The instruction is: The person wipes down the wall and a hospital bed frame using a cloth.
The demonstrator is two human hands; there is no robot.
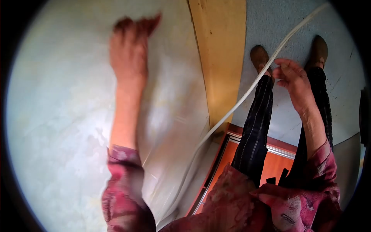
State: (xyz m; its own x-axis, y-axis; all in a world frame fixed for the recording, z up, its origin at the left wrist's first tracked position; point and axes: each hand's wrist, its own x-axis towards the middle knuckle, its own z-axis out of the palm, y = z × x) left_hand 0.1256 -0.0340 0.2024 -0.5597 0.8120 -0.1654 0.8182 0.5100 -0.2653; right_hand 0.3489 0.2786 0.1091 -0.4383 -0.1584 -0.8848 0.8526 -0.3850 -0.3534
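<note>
My left hand (129, 48) is over a large pale, glossy surface (69, 96), its fingers curled and blurred by motion. A dark reddish tip juts out on its right side; whether that is my thumb or something held, I cannot tell. Lower on the right, my right hand (294, 79) has bent, loosely parted fingers and nothing visible in them. Its fingertips come right up to a long white cable or hose (247, 92); whether they touch it is unclear. The cable runs slantwise from the upper right down to the lower middle.
A yellow-brown strip (220, 50) borders the pale surface. Beyond it lies a grey speckled floor (286, 23), where my brown shoes (319, 48) stand apart. An orange-red panel with a metal-trimmed frame (278, 164) shows behind my dark striped trousers (253, 131).
</note>
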